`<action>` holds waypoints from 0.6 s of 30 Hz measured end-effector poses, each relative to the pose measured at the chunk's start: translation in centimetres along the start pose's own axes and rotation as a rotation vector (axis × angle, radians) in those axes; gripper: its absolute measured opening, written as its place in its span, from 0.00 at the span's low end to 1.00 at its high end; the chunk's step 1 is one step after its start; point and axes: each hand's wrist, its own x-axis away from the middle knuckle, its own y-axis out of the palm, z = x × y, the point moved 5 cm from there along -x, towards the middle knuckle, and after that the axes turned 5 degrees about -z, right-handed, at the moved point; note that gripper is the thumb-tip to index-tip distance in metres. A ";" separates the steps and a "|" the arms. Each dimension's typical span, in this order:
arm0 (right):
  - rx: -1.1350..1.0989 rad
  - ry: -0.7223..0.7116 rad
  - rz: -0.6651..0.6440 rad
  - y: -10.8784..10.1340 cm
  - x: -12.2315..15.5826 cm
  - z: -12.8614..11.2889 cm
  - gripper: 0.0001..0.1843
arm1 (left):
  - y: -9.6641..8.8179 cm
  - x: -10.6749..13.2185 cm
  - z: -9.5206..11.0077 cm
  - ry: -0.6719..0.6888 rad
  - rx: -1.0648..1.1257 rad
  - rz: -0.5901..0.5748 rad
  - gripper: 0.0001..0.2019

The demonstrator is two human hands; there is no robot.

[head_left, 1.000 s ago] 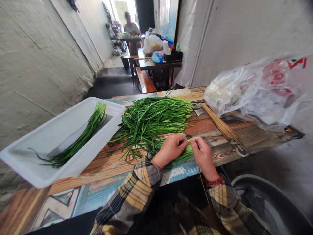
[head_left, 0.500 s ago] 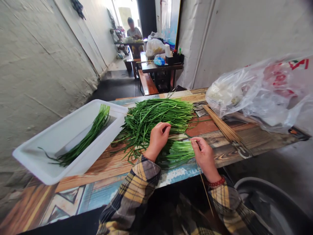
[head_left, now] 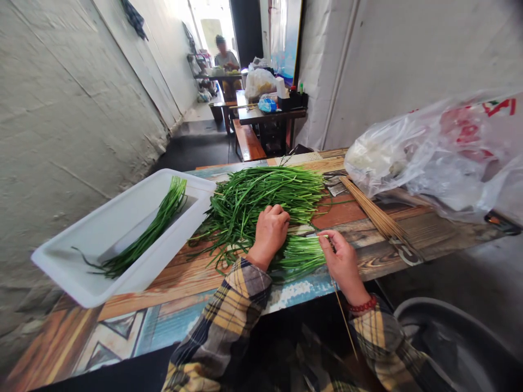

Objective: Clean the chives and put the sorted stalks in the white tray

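Note:
A large pile of green garlic chives (head_left: 265,190) lies across the table, with a smaller row of chives (head_left: 302,251) in front of it. My left hand (head_left: 270,231) is closed at the near edge of the pile; its fingertips are hidden among the stalks. With finger and thumb pinched, my right hand (head_left: 340,256) holds a thin wooden skewer (head_left: 346,321) that slants down toward my lap. The pale cut ends of the small row touch its fingertips. More chives (head_left: 143,234) lie bundled in a white plastic tub (head_left: 53,261) at the left.
Bare wooden skewers (head_left: 370,209) lie in a bunch at the right, by a clear plastic bag (head_left: 433,158). A grey basin (head_left: 425,307) stands low at the right. Behind are another table (head_left: 269,114), a bench (head_left: 248,141) and a seated person (head_left: 224,57).
My left hand has moved slightly right and turned knuckles-up, onto the chives. My right hand stays nearly in place with the skewer. The view has shifted a little.

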 end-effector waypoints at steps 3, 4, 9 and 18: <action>0.004 -0.003 -0.002 0.0 0.0 0.0 0.14 | -0.3 0.0 -0.1 -0.029 0.155 0.061 0.05; 0.009 -0.004 0.000 0.0 0.0 0.0 0.14 | -0.4 0.0 0.0 -0.035 0.201 0.072 0.04; 0.023 -0.010 -0.001 -0.1 0.0 -0.3 0.15 | 0.1 0.1 0.8 -0.034 0.465 0.014 0.05; -0.010 -0.040 -0.005 -0.4 0.1 -1.0 0.14 | 0.1 0.5 3.0 0.110 0.674 -0.062 0.07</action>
